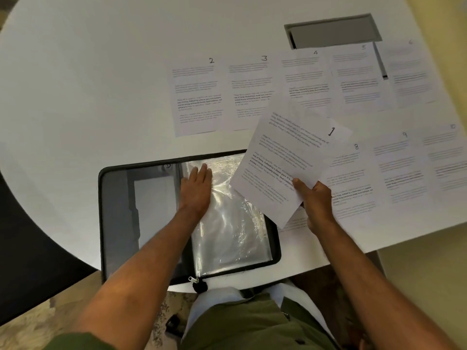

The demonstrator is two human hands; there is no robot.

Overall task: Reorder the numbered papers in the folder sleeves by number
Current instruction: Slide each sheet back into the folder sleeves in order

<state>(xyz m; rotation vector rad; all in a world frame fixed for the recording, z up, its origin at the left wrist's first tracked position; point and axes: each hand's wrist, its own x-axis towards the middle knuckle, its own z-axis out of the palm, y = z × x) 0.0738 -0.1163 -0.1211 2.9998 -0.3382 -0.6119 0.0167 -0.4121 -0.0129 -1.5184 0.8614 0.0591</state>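
Two hands are working over an open zip folder (pixel 118 223) lying at the near edge of the white counter (pixel 88 84). The left hand (pixel 195 188) is pressing flat, fingers straight, on the clear sleeve (pixel 232 231) filling the folder's right half. The right hand (pixel 317 198) is pinching the near corner of paper 1 (pixel 283 157), holding it tilted above the folder's right edge and over another sheet beneath it. Papers 2 (pixel 197 99), 3 (pixel 250 94), 4 (pixel 305 79), 5 (pixel 356 77) and 6 (pixel 409 72) are lying in a far row, running left to right. Papers 8 (pixel 353 180), 9 (pixel 401 168) and 10 (pixel 447 157) are lying in a nearer row at right. A grey recessed hatch (pixel 333 30) is sitting in the counter beyond papers 4 and 5.
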